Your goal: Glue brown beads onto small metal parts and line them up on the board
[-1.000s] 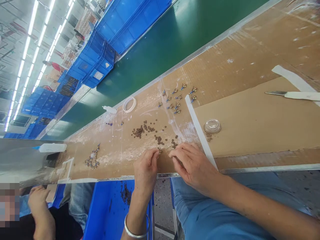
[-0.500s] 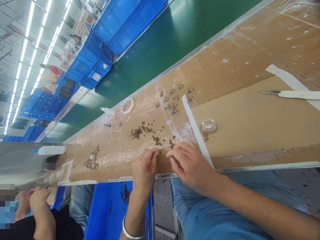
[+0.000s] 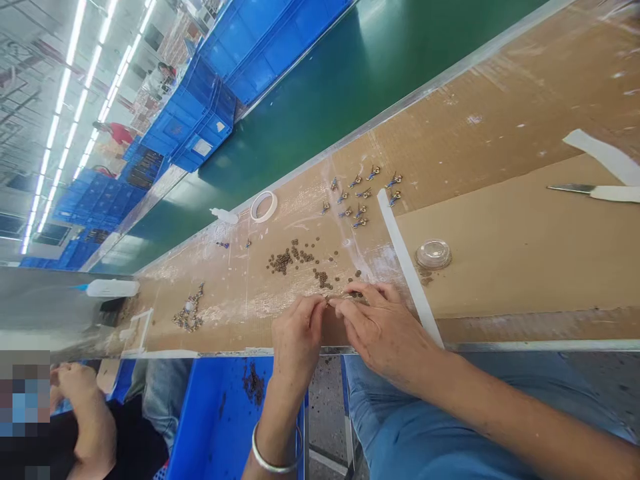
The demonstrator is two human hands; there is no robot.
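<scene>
My left hand [image 3: 299,330] is closed in a pinch near the table's front edge. Between its thumb and forefinger a tiny gold-brown piece [image 3: 327,301] shows, mostly hidden by the fingers. My right hand [image 3: 373,325] is closed too, its fingertips meeting the left ones at that piece; whether it grips anything of its own is hidden. Just beyond my fingers lie small brown discs [image 3: 323,279], with a larger scatter of brown discs [image 3: 283,261] farther left. Past them, several small blue and gold figures [image 3: 360,193] lie spread out beside a white tape strip [image 3: 400,247].
A clear round dish [image 3: 433,254] and a white-handled knife [image 3: 595,192] lie to the right. Leftward are a tape roll [image 3: 264,207], a small bottle [image 3: 225,215], a heap of figures [image 3: 189,310] and a white bottle [image 3: 113,288]. A blue bin [image 3: 210,413] stands below the edge; another person's arm [image 3: 90,413] is at left.
My right hand's fingertips have moved left and now meet the left hand's fingertips at the small piece. The whole view has shifted slightly.
</scene>
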